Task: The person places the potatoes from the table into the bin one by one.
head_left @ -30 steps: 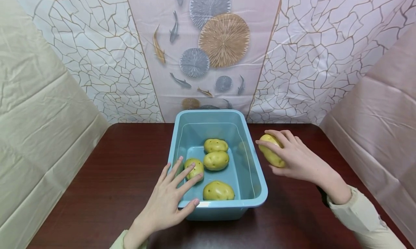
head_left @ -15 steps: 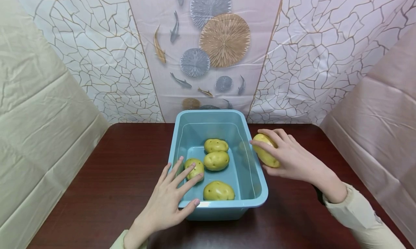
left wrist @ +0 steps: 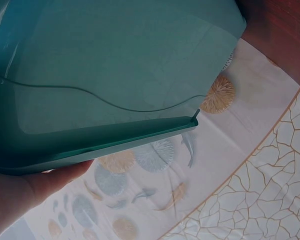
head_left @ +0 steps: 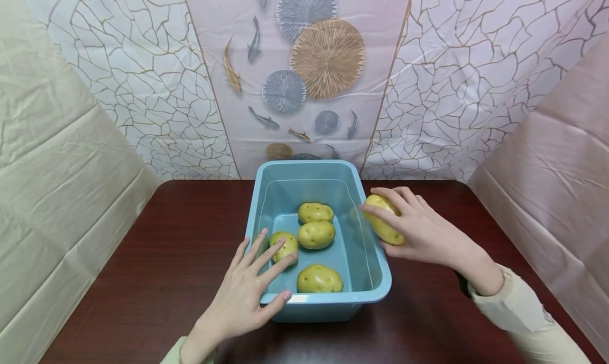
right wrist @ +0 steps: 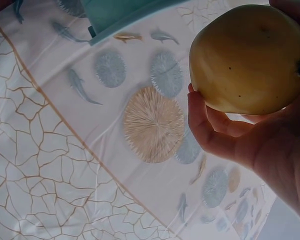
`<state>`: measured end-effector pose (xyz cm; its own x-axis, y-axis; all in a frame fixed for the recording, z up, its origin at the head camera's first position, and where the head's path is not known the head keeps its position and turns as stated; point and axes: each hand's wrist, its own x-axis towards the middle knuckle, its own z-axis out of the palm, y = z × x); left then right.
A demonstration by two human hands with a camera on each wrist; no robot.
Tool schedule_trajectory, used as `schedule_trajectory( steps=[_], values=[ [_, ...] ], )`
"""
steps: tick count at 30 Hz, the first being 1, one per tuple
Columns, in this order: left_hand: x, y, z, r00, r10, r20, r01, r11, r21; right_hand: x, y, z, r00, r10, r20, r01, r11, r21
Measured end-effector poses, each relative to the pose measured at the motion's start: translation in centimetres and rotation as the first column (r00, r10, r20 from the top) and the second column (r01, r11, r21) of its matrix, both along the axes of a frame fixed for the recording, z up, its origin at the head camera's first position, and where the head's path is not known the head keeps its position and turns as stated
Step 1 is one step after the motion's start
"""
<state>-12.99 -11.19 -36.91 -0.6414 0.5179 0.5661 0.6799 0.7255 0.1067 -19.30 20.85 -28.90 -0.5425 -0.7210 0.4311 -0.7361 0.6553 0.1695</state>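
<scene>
My right hand (head_left: 421, 226) grips a yellow potato (head_left: 384, 220) just at the right rim of a blue plastic basin (head_left: 383, 279). In the right wrist view the same potato (right wrist: 250, 60) shows small dark spots, with fingers curled around it. My left hand (head_left: 245, 287) lies with spread, straight fingers across the basin's front left corner. Its fingertips overlap one potato (head_left: 284, 248) inside. Further potatoes rest on the basin floor: one at the front (head_left: 320, 278), and a pair close together, a middle potato (head_left: 316, 234) and a back potato (head_left: 316, 212).
The basin stands on a dark red-brown table (head_left: 190, 237). Behind the table hangs a patterned cloth (head_left: 328, 57). Pale fabric walls flank it, a left wall (head_left: 62, 168) and a right wall (head_left: 552, 158).
My right hand has moved left with its potato, from beside the basin to its right rim. The left hand and the potatoes in the basin have stayed put.
</scene>
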Motion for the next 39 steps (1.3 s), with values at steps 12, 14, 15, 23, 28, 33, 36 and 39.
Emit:
schedule_trajectory(
  steps=[12,14,15,23,28,33,36,39],
  values=[
    [0.0,0.0,-0.1,1.000,0.000,-0.006,0.000,1.000,0.003,0.1,-1.0,0.5,1.000,0.026,0.007,-0.026,0.999,0.024],
    [0.0,0.0,-0.1,1.000,0.001,-0.006,-0.001,1.000,0.002,0.1,-1.1,0.5,0.999,0.033,0.007,-0.033,0.999,0.029],
    [0.0,0.0,0.0,1.000,0.002,-0.005,-0.002,1.000,0.001,0.0,-1.2,0.6,0.999,0.036,0.007,-0.036,0.999,0.031],
    [0.0,0.0,-0.1,1.000,0.004,-0.003,-0.004,1.000,0.001,0.0,-1.7,0.8,0.998,0.053,0.018,-0.054,0.997,0.051],
    [0.0,0.0,-0.1,1.000,0.003,-0.015,-0.003,1.000,0.001,-0.3,-1.9,0.9,0.997,0.081,0.004,-0.081,0.996,0.045],
    [0.0,0.0,-0.1,1.000,0.003,-0.019,-0.003,1.000,0.000,-0.6,-2.1,1.3,0.995,0.094,-0.010,-0.094,0.995,0.042],
    [0.0,0.0,-0.1,1.000,0.003,-0.011,-0.003,1.000,0.001,-0.8,-2.3,1.5,0.996,0.089,0.001,-0.089,0.995,0.042],
    [0.0,0.0,-0.1,1.000,0.003,-0.005,-0.003,1.000,0.000,-0.9,-2.5,1.8,0.996,0.081,0.022,-0.082,0.996,0.046]
  ],
)
